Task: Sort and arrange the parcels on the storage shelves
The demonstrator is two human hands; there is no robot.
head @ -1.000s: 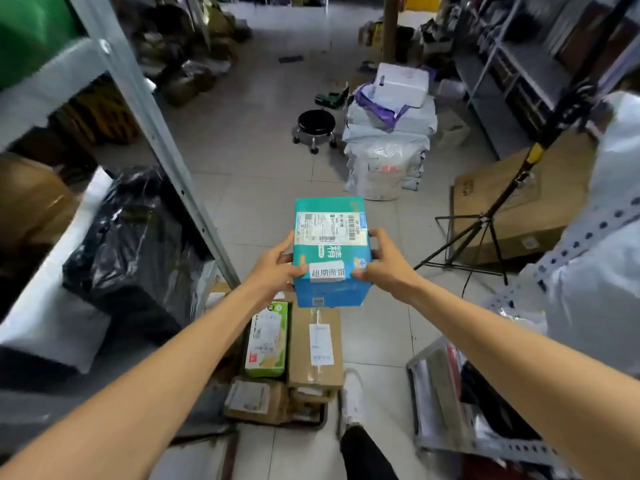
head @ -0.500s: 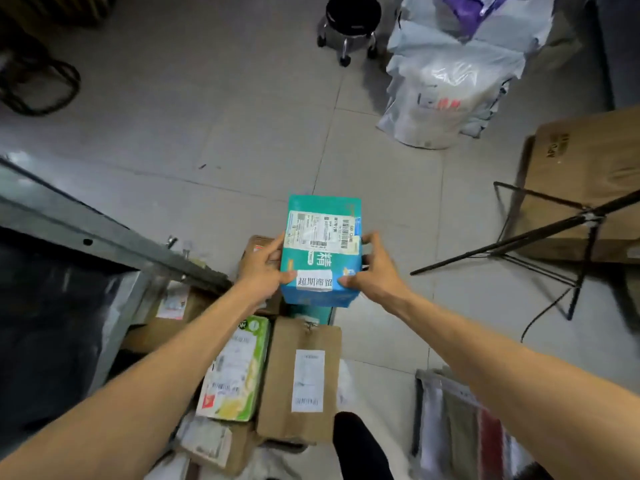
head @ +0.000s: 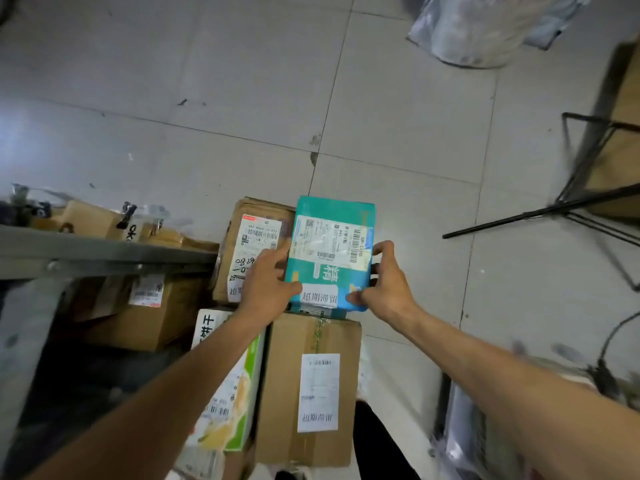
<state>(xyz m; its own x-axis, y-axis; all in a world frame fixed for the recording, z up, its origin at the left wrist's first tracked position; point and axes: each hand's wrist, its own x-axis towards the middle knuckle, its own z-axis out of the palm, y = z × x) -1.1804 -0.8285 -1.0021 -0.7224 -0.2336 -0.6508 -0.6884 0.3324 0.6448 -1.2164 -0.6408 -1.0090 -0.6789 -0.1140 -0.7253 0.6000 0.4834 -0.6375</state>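
**Item: teal parcel, carried in 2 hands, low over the floor stack**

Location: teal parcel (head: 330, 251) sits low above the tiled floor (head: 398, 133), beside the labelled brown carton (head: 249, 237) and just beyond the long brown carton (head: 311, 386), near the shelf rail (head: 104, 252). Whether it already rests on anything cannot be told.

Hands: left hand (head: 268, 282) grips the left edge, thumb on top. Right hand (head: 388, 285) grips the right edge, fingers curled round it.

Handling (judged): stiff printed box, probably light, with a glossy skin that may slip. Best held by the 2 opposite long edges, clear of the shipping label.

Change: compared with 0.5 s ago, the parcel is lower and closer to the cartons. The 2-handed grip is the same.
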